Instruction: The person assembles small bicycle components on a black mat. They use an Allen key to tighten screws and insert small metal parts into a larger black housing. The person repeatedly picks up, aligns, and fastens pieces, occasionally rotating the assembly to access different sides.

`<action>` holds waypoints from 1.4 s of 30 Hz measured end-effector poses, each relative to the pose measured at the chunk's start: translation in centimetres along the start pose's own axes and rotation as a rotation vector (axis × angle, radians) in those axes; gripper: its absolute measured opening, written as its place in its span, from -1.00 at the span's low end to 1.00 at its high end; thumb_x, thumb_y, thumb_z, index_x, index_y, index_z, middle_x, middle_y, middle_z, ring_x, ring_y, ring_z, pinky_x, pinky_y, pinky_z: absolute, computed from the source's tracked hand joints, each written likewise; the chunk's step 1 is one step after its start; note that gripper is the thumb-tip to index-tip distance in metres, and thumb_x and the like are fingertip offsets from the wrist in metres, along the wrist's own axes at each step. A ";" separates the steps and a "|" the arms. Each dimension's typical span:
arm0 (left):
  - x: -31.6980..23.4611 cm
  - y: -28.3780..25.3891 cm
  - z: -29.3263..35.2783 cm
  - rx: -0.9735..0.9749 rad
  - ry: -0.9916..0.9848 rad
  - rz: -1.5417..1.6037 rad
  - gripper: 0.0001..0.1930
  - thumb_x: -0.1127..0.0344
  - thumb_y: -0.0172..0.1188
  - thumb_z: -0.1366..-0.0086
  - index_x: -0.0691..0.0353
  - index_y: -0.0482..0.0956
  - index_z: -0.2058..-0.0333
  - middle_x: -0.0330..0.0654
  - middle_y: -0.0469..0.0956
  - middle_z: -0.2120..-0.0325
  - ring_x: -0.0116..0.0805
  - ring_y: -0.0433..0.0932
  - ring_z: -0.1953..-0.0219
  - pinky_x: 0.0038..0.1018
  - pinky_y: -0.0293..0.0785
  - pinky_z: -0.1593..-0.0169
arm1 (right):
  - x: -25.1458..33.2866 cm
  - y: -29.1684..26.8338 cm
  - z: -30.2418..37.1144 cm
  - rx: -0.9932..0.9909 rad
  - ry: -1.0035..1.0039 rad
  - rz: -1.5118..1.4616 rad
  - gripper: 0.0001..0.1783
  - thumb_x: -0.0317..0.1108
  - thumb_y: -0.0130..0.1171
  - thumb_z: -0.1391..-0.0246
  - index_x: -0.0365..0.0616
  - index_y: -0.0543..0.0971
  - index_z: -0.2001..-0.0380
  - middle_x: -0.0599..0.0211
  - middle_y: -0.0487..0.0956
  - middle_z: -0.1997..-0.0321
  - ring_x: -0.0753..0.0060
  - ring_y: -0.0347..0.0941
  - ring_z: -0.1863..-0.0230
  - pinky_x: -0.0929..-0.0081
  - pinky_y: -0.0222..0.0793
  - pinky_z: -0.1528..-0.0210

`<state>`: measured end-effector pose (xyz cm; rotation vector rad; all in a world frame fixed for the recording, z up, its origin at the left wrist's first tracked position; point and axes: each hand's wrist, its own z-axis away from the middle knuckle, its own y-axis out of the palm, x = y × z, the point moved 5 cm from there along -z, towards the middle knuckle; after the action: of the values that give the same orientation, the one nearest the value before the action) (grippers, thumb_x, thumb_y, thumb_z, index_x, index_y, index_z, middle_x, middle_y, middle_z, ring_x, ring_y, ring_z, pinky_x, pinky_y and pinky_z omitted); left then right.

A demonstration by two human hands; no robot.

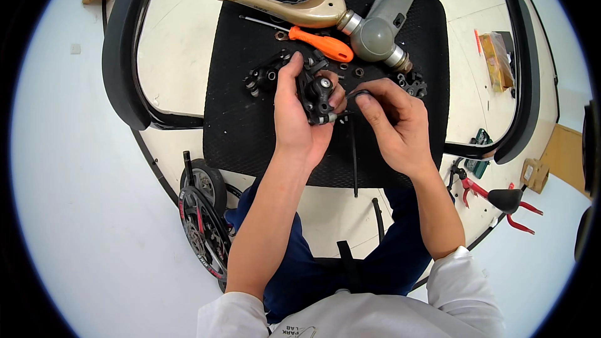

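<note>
My left hand (pixel 299 109) is wrapped round a black bicycle disc brake caliper (pixel 318 92), held above the chair seat, with a silver bolt head facing up. Close by on its right, my right hand (pixel 395 119) pinches a small, thin dark piece (pixel 358 94) between thumb and fingers. Its kind is hard to tell, as the fingers cover most of it. Below the hands a thin black rod (pixel 355 163) points toward me past the seat's front edge. More black metal parts (pixel 258 78) sit beyond my left thumb.
On the black chair seat (pixel 241 144) lie an orange-handled screwdriver (pixel 325 44), a beige bicycle fork (pixel 282 7) joined to a grey frame tube (pixel 379 37), and black parts (pixel 413 84). Armrests (pixel 122 56) flank it. Wheels (pixel 203 213) stand at left; a red-black tool (pixel 494 197) at right.
</note>
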<state>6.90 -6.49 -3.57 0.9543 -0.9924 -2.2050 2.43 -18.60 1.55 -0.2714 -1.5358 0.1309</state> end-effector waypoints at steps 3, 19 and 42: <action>0.1 0.2 0.0 0.023 -0.016 0.018 -0.56 -0.07 -0.14 -0.39 0.15 0.37 0.51 -0.30 0.33 0.58 -0.50 0.26 0.53 -0.54 0.15 0.41 | 0.7 -0.3 0.0 0.029 0.018 0.062 -0.88 -0.42 0.12 -0.18 -0.27 0.54 0.30 0.23 0.55 0.50 0.54 0.41 0.56 0.58 0.29 0.46; -0.7 1.6 0.0 0.079 0.067 0.022 -0.55 -0.09 -0.12 -0.38 0.22 0.41 0.40 -0.18 0.44 0.44 -0.31 0.42 0.39 -0.47 0.34 0.29 | -1.5 0.9 1.2 0.104 0.250 -0.230 -0.80 -0.33 0.10 -0.24 -0.29 0.51 0.33 0.45 0.41 0.61 0.74 0.25 0.56 0.68 0.19 0.50; -3.5 -0.9 0.6 -0.269 0.434 -0.250 -0.75 0.24 0.16 -0.28 0.22 0.38 0.50 -0.26 0.40 0.64 -0.42 0.51 0.59 -0.53 0.40 0.54 | -2.0 4.3 -0.4 0.139 -0.027 0.192 -0.72 -0.38 -0.01 -0.26 -0.41 0.45 0.45 0.04 0.42 0.41 -0.09 0.38 0.50 0.27 0.28 0.43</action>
<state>8.43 -3.32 -2.65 1.4043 -0.3846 -2.1172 3.10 -15.05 -1.46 -0.3072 -1.5180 0.3932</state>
